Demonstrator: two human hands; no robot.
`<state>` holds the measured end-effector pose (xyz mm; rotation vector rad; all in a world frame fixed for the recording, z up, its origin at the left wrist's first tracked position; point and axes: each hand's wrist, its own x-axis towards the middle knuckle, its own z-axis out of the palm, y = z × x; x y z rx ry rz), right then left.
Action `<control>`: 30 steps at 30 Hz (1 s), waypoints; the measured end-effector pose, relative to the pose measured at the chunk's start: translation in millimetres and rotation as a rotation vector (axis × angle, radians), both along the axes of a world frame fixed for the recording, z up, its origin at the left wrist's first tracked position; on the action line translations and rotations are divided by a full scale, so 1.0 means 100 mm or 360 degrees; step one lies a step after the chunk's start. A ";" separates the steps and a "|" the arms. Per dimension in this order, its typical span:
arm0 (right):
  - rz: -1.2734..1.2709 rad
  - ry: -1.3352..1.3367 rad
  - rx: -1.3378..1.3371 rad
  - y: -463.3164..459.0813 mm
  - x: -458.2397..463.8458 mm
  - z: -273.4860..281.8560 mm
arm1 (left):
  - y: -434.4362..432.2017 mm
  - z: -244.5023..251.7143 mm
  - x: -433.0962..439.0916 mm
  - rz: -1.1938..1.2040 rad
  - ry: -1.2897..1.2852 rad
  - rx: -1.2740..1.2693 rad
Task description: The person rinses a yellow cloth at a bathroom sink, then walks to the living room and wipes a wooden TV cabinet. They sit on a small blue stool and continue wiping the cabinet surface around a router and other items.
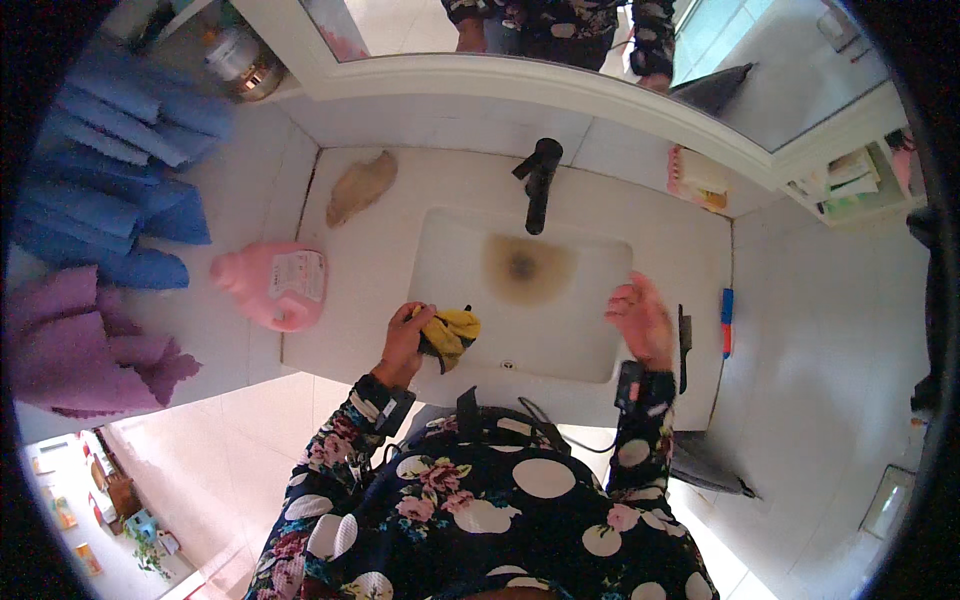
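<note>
My left hand [405, 341] grips a bunched yellow and dark cloth item [450, 334] over the left front edge of the white sink basin [450, 262]. Over the basin's right edge is my right hand [641, 319], fingers partly curled; whether anything is in it is hard to see. Brownish water or residue [525, 266] surrounds the drain, below the black faucet [538, 187]. A dark comb or brush [684, 349] lies on the counter just right of my right hand.
A pink plastic jug [274, 286] lies at the counter's left side, with a beige cloth or sponge-like item [362, 189] behind it. Blue cloths [112, 172] and a purple cloth [90, 345] hang at the left. The mirror cabinet's frame [525, 82] juts out above the faucet.
</note>
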<state>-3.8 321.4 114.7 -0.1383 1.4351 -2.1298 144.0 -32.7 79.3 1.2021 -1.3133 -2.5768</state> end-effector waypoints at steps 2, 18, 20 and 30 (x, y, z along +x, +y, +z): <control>0.0016 -0.0013 0.0606 -0.20 0.08 -0.40 | 0.02 0.02 0.01 -0.0008 0.0059 0.0028; 0.0415 0.1250 0.2171 -0.09 0.42 -0.21 | -0.01 -0.18 0.17 0.0220 0.0029 0.0189; 0.0438 0.1237 0.2173 -0.05 0.39 -0.17 | -0.07 -0.20 0.20 0.0299 -0.0073 0.0237; 0.0654 0.1056 0.2357 -0.10 0.34 -0.23 | -0.31 -0.53 0.57 0.0594 -0.0070 0.0402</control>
